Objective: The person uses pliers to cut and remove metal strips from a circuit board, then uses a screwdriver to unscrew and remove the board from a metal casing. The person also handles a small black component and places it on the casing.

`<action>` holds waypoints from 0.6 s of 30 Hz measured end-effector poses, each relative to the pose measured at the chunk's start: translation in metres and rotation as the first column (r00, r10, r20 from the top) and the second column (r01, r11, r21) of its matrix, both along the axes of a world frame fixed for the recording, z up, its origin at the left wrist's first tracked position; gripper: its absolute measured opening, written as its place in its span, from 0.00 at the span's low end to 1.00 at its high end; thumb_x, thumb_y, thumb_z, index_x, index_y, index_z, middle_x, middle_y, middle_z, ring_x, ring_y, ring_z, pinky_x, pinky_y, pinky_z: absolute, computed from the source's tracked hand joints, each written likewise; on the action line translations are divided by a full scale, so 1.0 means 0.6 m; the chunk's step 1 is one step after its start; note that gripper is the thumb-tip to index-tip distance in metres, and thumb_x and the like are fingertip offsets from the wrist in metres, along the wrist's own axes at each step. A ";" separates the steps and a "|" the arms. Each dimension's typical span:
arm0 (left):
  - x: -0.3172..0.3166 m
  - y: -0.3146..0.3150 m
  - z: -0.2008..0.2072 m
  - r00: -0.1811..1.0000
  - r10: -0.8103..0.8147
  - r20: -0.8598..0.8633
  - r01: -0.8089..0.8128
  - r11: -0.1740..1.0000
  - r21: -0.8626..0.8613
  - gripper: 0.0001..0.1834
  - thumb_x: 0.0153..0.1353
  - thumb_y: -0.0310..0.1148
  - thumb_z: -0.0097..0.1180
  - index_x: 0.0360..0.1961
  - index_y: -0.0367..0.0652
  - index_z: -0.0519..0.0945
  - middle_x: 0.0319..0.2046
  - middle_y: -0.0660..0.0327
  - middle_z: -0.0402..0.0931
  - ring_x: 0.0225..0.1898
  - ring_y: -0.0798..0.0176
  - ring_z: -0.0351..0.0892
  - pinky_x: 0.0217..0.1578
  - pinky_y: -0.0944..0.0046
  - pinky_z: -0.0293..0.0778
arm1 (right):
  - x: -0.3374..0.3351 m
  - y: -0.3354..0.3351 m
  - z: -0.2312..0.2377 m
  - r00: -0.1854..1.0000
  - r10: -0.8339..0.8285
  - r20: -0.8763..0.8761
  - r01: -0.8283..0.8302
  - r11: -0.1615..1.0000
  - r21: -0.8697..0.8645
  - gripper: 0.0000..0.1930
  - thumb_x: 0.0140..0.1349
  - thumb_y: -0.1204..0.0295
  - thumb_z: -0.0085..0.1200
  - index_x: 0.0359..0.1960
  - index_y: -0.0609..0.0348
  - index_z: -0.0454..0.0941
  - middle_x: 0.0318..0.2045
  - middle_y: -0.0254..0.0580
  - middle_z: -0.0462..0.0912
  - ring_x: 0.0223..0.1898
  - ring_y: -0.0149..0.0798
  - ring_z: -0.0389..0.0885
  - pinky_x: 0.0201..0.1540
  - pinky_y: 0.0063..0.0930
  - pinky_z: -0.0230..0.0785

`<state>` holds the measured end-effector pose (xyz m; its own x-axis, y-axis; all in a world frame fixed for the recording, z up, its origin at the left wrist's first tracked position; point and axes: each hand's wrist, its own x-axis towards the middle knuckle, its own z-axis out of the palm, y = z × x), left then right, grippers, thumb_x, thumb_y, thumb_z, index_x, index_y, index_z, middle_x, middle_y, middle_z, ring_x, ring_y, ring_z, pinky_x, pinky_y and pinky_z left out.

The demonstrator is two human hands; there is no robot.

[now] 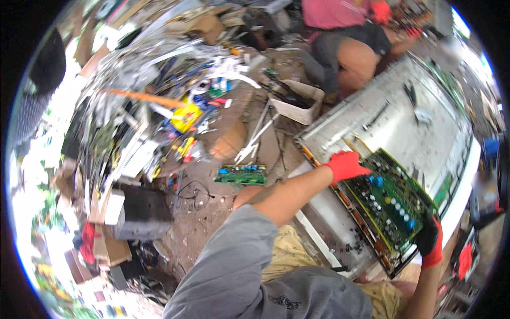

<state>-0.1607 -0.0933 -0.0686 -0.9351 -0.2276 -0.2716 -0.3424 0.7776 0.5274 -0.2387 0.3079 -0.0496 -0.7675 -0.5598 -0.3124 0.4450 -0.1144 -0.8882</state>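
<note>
A large green circuit board [390, 199] with blue, white and yellow parts lies tilted over the lower part of a shallow pale metal panel [396, 125]. My left hand [346, 166], in a red glove, grips the board at its upper left edge. At the lower right corner my right hand [431, 242], in a red and black glove, is closed on the board's edge; its fingertips are partly hidden. Along the panel's near side runs a brown-orange strip [345, 201].
A smaller green board [240, 174] lies on the ground to the left. Beyond it rises a heap of scrap strips [133, 122]. A white basket [298, 103] stands behind the panel, near a seated person in a pink shirt [334, 13]. A dark box [143, 210] sits at left.
</note>
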 end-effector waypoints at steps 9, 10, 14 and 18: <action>0.015 0.000 0.009 0.887 0.229 -0.400 -0.182 0.972 0.151 0.39 0.50 0.65 0.64 0.47 0.37 0.82 0.44 0.47 0.83 0.46 0.47 0.82 0.50 0.50 0.76 | -0.001 -0.016 0.029 0.993 0.045 -0.108 -0.072 0.964 -0.255 0.20 0.70 0.66 0.49 0.58 0.66 0.75 0.54 0.48 0.81 0.52 0.44 0.81 0.57 0.40 0.73; 0.026 -0.014 0.017 0.894 0.277 -0.352 -0.173 0.938 0.299 0.37 0.52 0.63 0.64 0.47 0.38 0.82 0.42 0.49 0.83 0.44 0.50 0.82 0.48 0.52 0.76 | 0.011 -0.028 0.048 0.997 0.074 -0.029 -0.079 0.946 -0.313 0.24 0.71 0.63 0.47 0.62 0.66 0.72 0.57 0.52 0.79 0.55 0.47 0.80 0.59 0.42 0.73; 0.083 -0.017 0.126 0.948 0.236 -0.212 0.014 0.636 0.771 0.27 0.59 0.54 0.64 0.46 0.39 0.83 0.37 0.59 0.82 0.38 0.64 0.78 0.39 0.60 0.75 | 0.012 -0.017 0.083 0.984 0.133 -0.115 -0.167 0.915 -0.368 0.26 0.72 0.63 0.45 0.66 0.66 0.67 0.61 0.56 0.76 0.58 0.52 0.78 0.63 0.48 0.70; 0.229 0.033 0.198 0.903 0.316 -0.292 0.122 0.463 0.878 0.19 0.63 0.46 0.63 0.46 0.42 0.84 0.37 0.66 0.82 0.35 0.70 0.78 0.34 0.64 0.75 | -0.069 0.058 -0.008 0.944 0.138 -0.301 -0.245 0.902 -0.356 0.27 0.75 0.61 0.39 0.69 0.64 0.63 0.67 0.56 0.69 0.63 0.53 0.73 0.67 0.52 0.64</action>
